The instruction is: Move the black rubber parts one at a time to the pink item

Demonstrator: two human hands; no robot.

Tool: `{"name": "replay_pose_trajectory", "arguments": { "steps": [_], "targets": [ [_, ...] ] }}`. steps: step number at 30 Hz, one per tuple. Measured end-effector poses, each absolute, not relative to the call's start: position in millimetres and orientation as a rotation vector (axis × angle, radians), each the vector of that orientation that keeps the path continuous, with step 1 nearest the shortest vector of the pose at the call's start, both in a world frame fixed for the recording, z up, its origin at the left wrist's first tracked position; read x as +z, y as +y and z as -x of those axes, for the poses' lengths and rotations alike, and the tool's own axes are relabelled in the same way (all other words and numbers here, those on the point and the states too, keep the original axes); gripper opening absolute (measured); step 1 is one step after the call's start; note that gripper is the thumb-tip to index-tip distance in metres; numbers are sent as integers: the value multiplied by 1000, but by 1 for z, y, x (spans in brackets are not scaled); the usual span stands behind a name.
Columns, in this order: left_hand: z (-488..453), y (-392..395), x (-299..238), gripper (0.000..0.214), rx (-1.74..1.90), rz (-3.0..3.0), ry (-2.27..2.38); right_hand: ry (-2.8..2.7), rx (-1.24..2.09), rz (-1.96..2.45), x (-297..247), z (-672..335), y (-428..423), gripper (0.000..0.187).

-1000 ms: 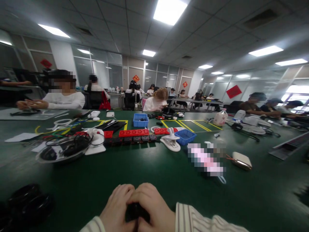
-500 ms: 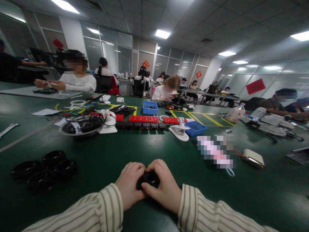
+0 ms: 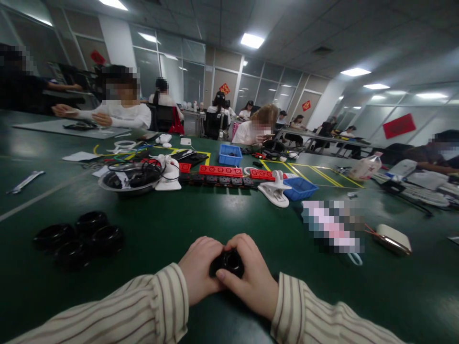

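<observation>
My left hand (image 3: 199, 270) and my right hand (image 3: 251, 279) rest together on the green table (image 3: 179, 215), both closed round a small black round part with a hole in its top (image 3: 229, 262). The part sits between my thumbs and fingers. Striped sleeves cover both forearms. A cluster of several black rings (image 3: 79, 236) lies to the left of my hands, within arm's reach.
Ahead lie a clear bowl of black cables (image 3: 127, 179), red and black power strips (image 3: 218, 174), a white clip (image 3: 274, 193), blue bins (image 3: 299, 188), a white box (image 3: 392, 238) and a wrench (image 3: 25, 181). Other people sit at the far side and on the right.
The view has tilted down and turned a little, so my hands and sleeves show more fully. My hands stay closed on the black part, now turned with its hole facing up.
</observation>
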State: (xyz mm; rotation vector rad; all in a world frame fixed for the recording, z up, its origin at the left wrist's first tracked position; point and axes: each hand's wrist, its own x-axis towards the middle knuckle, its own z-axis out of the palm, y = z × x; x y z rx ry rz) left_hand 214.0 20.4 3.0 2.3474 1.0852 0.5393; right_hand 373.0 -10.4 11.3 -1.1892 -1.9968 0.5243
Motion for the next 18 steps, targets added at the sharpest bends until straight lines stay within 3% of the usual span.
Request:
{"name": "replay_pose_trajectory", "arguments": {
  "steps": [4,8,14,18],
  "targets": [
    [-214,22,1,22,531,-2394,1055,-2065,491,1098,14,-372,-15,15],
    [-213,24,-3,26,509,-2490,1079,-2157,334,896,17,-371,-22,28],
    [-217,23,-4,50,539,-2553,1133,-2027,104,1239,10,-367,-16,31],
    [-221,25,0,36,435,-2577,1284,-2043,74,1390,7,-361,-8,22]
  ]
}}
